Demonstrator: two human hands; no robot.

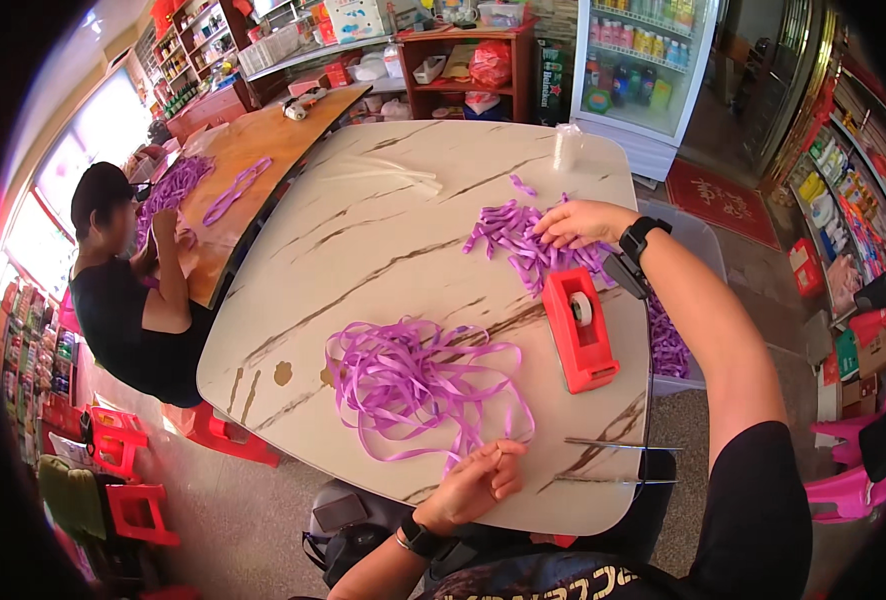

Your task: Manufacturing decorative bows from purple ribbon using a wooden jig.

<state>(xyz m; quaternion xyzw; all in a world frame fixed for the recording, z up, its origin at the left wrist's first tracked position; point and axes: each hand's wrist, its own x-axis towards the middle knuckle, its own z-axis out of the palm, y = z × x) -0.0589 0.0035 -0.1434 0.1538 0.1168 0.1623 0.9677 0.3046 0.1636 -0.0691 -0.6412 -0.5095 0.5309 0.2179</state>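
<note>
Pinched in my left hand (478,482) I log one end of the near loose purple ribbon tangle (418,380); my right hand (583,222) rests, fingers curled, on the far cut purple ribbon pile (523,240), beyond the red tape dispenser (578,328).

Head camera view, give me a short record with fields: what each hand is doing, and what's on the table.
left hand: at the near table edge, pinching a strand of the loose purple ribbon pile
right hand: reaching out, resting on the heap of short ribbon pieces
tape dispenser: red, between the two ribbon heaps
scissors: flat near the table's right front edge
table: pale marble-look top
other person: seated at the wooden table to the left, handling purple ribbon
</note>
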